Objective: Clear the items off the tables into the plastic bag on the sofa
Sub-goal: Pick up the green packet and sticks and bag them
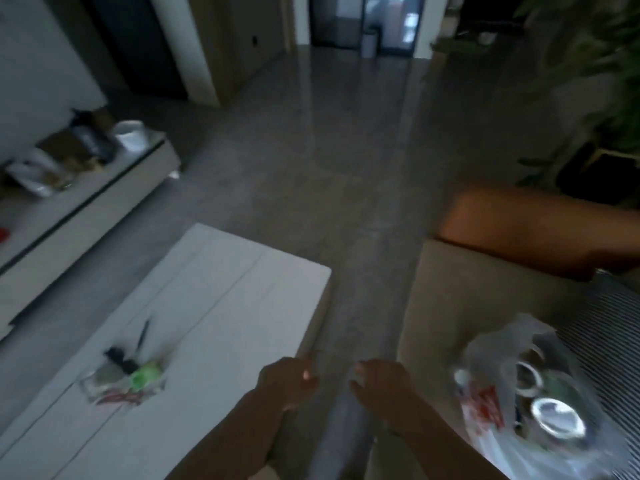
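Head view, blurred by motion: nearest, two bare forearms reach forward over the gap between table and sofa. Left hand (pixel 289 379) hangs at the near right edge of the white coffee table (pixel 221 271), fingers loosely curled, grasping nothing that can be seen. Right hand (pixel 382 384) sits just beside it, knuckles up, fingers likewise loosely curled and apparently empty; the blur leaves that uncertain.

At the near right, one clear plastic bag (pixel 530 393) lies on the beige sofa (pixel 450 299), its mouth facing up and left. Inside show two round metal can tops and a red-and-white package; the rest cannot be made out. A striped cushion (pixel 609 334) lies just beyond the bag, on its far right.

On the table's near left sits one small heap of litter (pixel 128 379): crumpled clear wrappers, something green, red scraps and a dark oblong piece. One dark pen (pixel 143 334) lies just beyond the heap, its long axis running near-to-far with a slight lean to the right.

Farther right, an orange cushion (pixel 519 226) rests on the sofa. Far left, a low cabinet (pixel 86 206) carries one white cup (pixel 131 135), dark bottles and pale bags, too blurred to count.
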Motion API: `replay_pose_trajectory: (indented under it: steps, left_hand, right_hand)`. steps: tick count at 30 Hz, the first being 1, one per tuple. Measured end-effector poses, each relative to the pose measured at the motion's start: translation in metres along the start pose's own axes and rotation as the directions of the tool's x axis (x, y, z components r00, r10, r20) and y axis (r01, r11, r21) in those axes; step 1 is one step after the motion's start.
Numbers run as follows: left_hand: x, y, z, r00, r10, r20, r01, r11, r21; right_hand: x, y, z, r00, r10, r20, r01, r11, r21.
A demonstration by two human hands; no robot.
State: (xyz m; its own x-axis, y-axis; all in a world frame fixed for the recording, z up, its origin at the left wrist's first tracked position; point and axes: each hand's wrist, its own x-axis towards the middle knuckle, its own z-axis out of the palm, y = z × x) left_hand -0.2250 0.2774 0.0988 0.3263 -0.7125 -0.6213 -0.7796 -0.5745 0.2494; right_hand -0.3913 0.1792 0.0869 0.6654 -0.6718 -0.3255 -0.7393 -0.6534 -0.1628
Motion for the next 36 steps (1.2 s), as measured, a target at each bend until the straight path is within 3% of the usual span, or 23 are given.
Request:
replay_pose_trajectory:
  steps: [4,12,25,30,36]
  left_hand:
    - [-0.015,-0.07,-0.004,0.991,-0.13,0.001,0.13,0.985,-0.116]
    - [-0.03,-0.2,-0.013,0.948,-0.319,-0.001,0.305,0.907,-0.289]
    - [-0.045,-0.363,-0.002,0.811,-0.584,0.025,0.508,0.684,-0.524]
    - [-0.022,-0.419,0.029,0.719,-0.695,0.02,0.52,0.519,-0.678]
    - [0.029,-0.484,0.075,0.684,-0.729,-0.012,0.481,0.464,-0.744]
  right_hand:
    - [0.036,-0.078,-0.019,0.979,-0.133,0.155,0.137,0.99,-0.014]
    - [0.101,-0.219,-0.015,0.896,-0.315,0.313,0.342,0.939,-0.037]
    - [0.171,-0.386,0.036,0.764,-0.485,0.425,0.585,0.8,-0.137]
    - [0.212,-0.435,0.082,0.688,-0.55,0.474,0.683,0.712,-0.165]
    - [0.259,-0.478,0.164,0.646,-0.613,0.456,0.734,0.662,-0.15]
